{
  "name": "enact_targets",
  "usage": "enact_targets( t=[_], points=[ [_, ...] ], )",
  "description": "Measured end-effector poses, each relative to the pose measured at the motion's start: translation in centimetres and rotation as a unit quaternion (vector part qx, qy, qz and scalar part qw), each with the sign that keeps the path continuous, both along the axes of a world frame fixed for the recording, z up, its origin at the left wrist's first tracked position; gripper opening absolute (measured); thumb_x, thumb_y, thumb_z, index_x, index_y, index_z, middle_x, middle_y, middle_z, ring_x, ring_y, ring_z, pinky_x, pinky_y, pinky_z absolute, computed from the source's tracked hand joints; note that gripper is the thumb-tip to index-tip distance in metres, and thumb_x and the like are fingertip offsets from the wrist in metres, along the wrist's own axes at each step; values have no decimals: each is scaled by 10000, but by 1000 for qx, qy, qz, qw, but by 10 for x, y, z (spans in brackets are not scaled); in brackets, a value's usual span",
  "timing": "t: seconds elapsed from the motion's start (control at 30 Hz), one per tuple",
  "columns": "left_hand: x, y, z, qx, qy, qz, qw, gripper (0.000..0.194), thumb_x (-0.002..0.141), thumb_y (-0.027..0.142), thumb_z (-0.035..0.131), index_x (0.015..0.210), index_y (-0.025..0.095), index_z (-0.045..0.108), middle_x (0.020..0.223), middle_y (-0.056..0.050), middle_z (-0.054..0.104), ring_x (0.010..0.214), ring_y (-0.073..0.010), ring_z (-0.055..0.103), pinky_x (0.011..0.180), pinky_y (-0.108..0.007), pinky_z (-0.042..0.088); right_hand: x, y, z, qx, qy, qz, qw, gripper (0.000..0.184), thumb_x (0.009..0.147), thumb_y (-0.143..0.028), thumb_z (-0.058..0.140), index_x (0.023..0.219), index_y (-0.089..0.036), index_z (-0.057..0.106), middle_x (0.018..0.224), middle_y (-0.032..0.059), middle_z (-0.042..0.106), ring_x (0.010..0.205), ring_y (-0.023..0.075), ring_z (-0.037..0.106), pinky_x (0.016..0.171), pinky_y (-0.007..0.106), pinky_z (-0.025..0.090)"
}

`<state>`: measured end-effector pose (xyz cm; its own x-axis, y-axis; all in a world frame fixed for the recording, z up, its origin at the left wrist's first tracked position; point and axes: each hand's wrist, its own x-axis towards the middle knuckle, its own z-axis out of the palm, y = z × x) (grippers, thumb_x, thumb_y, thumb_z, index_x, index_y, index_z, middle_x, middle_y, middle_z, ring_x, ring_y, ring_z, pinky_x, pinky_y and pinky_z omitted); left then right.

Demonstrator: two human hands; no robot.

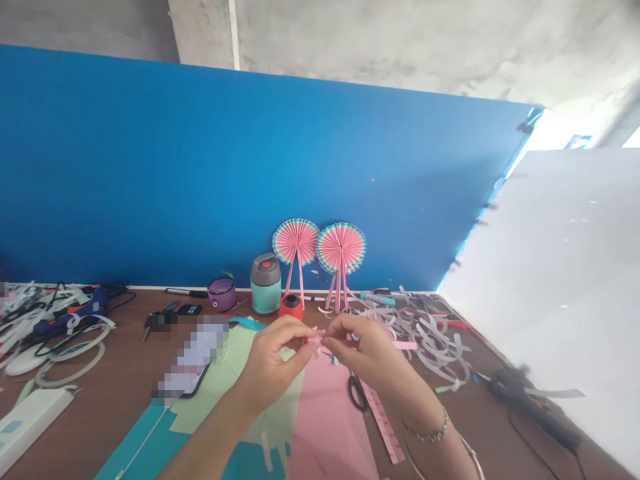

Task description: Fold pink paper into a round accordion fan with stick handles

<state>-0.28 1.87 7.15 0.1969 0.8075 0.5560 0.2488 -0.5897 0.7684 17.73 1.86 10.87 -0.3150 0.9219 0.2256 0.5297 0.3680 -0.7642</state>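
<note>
My left hand [280, 353] and my right hand [355, 343] meet over the paper sheets, both pinching a small piece of pink paper [315, 337] between thumb and fingers. The piece is mostly covered by my fingertips, so its exact shape cannot be made out. Beneath lie a pink sheet [330, 420], light green sheets [235, 380] and a teal sheet [135, 447]. Close to my right wrist are black-handled scissors [357, 393] and a pink ruler [384, 427]. Behind my hands, two round pleated pink paper fans [297, 241] with blue edges lean against the blue panel [200, 167].
A teal jar with a grey lid [266, 293], an orange-red tape roll [291, 306] and a purple cup [221, 295] stand at the back. Paper strips [440, 347] pile up on the right, near a black glue gun [535, 407]. A power strip [33, 427] lies far left.
</note>
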Motion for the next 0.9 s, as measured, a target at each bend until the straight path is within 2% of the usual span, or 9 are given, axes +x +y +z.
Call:
enact_targets(
  t=[0.1,0.17,0.3,0.43,0.67,0.9],
  points=[
    [1,1,0,-2,-16,1,1000,114,812,206,575,853,182,678,820,-54,639,728,-130,597,627,-228,510,-1,-2,0,8,10,2,1000,121,835,-247,523,751,-191,588,753,1,631,714,133,565,669,251,453],
    [1,2,1,3,-28,3,1000,105,809,203,576,843,180,672,822,-56,639,756,-139,606,646,-236,522,-2,-3,-1,40,-3,-8,999,96,834,-217,521,778,-202,598,795,7,648,751,143,576,701,266,453],
    [1,3,-1,30,-28,16,999,106,811,197,574,852,178,670,813,-57,638,744,-136,604,638,-234,526,-4,-6,-3,120,-84,-51,988,80,838,-209,533,790,-212,598,771,9,652,738,160,573,723,302,419],
    [0,2,-4,49,-28,33,998,112,801,167,584,870,181,670,812,-50,633,726,-126,597,631,-227,522,-5,-10,-2,170,-145,-104,969,101,840,-289,565,786,-205,579,736,28,644,716,184,563,701,319,388],
    [-5,4,-3,67,-26,32,997,117,801,155,578,876,176,664,823,-57,635,730,-133,606,627,-238,532,0,-6,-2,161,-132,-99,973,129,832,-316,581,761,-208,581,727,16,641,694,174,559,697,309,395],
    [-9,5,3,103,-8,13,995,116,800,132,576,850,178,670,821,-61,652,769,-150,621,658,-257,521,5,-6,1,124,-98,-83,984,72,826,-255,572,777,-215,606,765,15,657,729,175,581,710,312,420]
  ],
)
